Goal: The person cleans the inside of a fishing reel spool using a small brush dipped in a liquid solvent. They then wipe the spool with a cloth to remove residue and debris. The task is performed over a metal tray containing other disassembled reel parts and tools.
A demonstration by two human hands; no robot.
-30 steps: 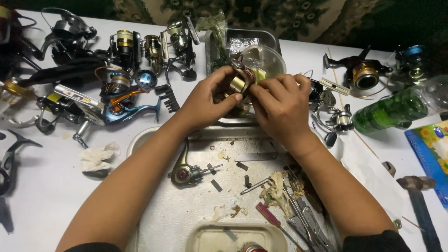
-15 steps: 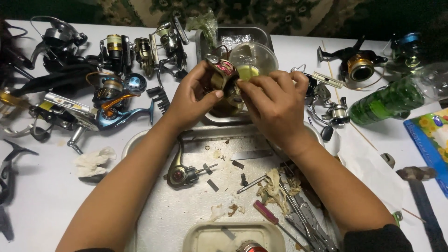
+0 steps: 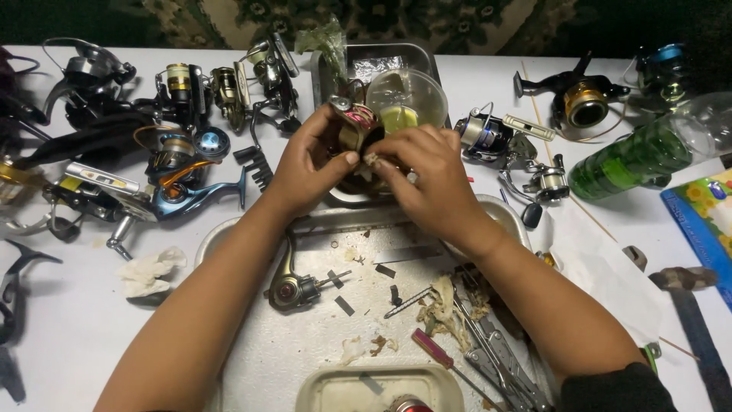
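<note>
A big white table [image 3: 61, 336] fills almost the whole view. At 12 o'clock, past its far edge, lies a dark green rug [image 3: 427, 17] with pale flower shapes. It is dim back there. The light falls brightly on the table top, and shadows are soft.

Reels [image 3: 164, 145] are crowding the far left. Reels [image 3: 518, 152] and a green bottle [image 3: 637, 160] are blocking the right. Tools [image 3: 496, 358] and scraps are filling the tray's [image 3: 252, 366] near right. Bare tray is lying open at near left; white table [image 3: 69, 336] is staying passable beyond it.
</note>
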